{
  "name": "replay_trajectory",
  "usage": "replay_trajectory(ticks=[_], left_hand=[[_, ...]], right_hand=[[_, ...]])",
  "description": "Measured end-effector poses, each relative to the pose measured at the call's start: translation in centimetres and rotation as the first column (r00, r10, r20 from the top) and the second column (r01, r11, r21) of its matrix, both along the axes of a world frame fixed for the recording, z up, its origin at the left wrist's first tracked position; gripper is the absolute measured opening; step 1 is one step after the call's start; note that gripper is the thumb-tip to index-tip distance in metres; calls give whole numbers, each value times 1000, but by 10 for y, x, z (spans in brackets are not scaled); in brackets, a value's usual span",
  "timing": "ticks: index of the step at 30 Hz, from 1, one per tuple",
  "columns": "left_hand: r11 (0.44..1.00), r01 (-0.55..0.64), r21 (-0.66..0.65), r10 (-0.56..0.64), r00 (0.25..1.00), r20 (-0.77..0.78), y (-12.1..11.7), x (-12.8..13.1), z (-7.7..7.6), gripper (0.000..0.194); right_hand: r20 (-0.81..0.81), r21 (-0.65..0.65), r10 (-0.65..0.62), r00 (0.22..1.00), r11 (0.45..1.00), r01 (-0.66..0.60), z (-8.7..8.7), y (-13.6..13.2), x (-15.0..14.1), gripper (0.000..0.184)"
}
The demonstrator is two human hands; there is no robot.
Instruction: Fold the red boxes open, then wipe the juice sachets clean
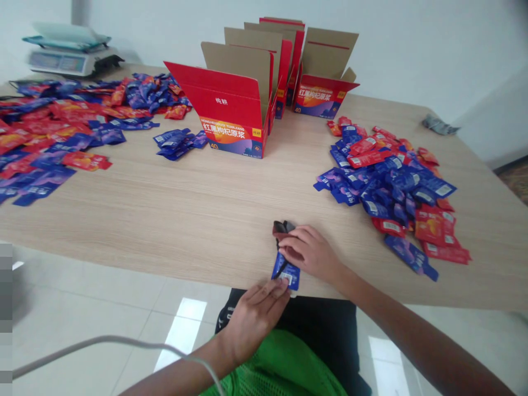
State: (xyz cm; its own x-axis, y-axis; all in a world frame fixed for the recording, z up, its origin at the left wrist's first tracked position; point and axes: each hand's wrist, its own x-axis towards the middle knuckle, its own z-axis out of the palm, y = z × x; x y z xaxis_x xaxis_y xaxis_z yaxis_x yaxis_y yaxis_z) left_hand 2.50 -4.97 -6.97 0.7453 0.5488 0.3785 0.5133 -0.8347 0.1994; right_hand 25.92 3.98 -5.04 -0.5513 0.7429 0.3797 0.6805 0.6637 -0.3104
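At the table's near edge lies a small stack of blue sachets (286, 270), standing on edge. My right hand (310, 252) curls over the stack from the right and grips it. My left hand (254, 316) comes up from below the table edge, its fingertips pressed against the lower end of the same stack. A dark red sachet end (282, 227) sticks out just beyond my right fingers.
A pile of blue and red sachets (391, 187) lies to the right. A larger spread (61, 126) covers the left side, with a small blue heap (177, 143) near it. Several open red cartons (237, 110) stand at the back centre. A scale (70, 55) sits far left.
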Motion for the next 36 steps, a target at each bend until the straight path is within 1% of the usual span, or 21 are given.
replay_trajectory(ticks=[2,4,6,8,9,10,12,13,14,16,17,19,22,24,26,28,30,31,33,35,36], left_hand=[[1000,0,-13,1,1000,12,0,0,2,36],[1000,-3,-23,4,1000,15,0,-1,3,36],[999,-7,-31,8,1000,17,0,-1,3,35],[999,-9,-39,10,1000,18,0,-2,3,34],[999,-6,-38,7,1000,18,0,-1,2,34],[999,-3,-37,4,1000,16,0,-1,1,34],[999,-18,-46,20,999,28,-1,0,-1,32],[998,-27,-56,30,999,43,-1,0,-3,29],[997,-33,-67,37,998,57,-1,1,-5,27],[997,-29,-72,35,997,74,-1,1,-7,25],[998,-18,-60,22,997,71,-1,1,-7,26],[1000,-2,-29,3,999,50,-1,0,-5,31],[1000,0,-30,1,1000,24,0,-1,1,35],[999,-4,-49,5,1000,13,1,-1,4,35],[998,-12,-63,12,1000,13,0,-1,5,35],[998,-18,-66,20,1000,22,0,-1,4,35],[998,-21,-61,24,999,33,0,0,3,35],[998,-21,-58,23,999,37,-1,0,3,34],[997,-30,-72,33,998,51,-1,2,1,33],[994,-39,-104,48,995,87,-1,3,1,29],[992,-37,-119,50,993,102,-1,3,1,29]], right_hand=[[54,23,-69,996,997,68,3,29,15,15],[77,65,-154,985,987,149,13,50,28,16],[-7,111,-255,967,961,254,27,55,33,17],[-149,115,-299,943,942,316,41,41,28,18],[-199,103,-278,940,948,302,46,29,21,19],[-218,85,-230,948,964,253,49,14,14,19],[-165,46,-52,985,997,60,47,-17,-3,17],[-118,16,34,992,999,-32,41,-30,-10,15],[-89,-8,93,992,996,-94,35,-40,-14,12],[-63,-35,129,990,991,-131,19,-46,-17,9],[-68,-29,112,991,993,-114,12,-42,-14,8],[-71,-6,53,996,999,-54,1,-24,-5,9],[-23,44,-40,999,998,41,-2,18,14,12],[29,89,-106,994,991,103,3,43,25,12],[5,143,-191,982,972,189,14,56,32,12],[-123,167,-267,956,944,285,28,54,32,15],[-258,137,-283,924,936,325,40,35,24,18],[-287,110,-255,923,949,296,44,21,17,18],[-250,48,-116,961,990,132,44,-9,3,16],[-167,-15,60,984,998,-63,35,-34,-9,12],[-140,-37,123,982,991,-130,29,-40,-13,11]])
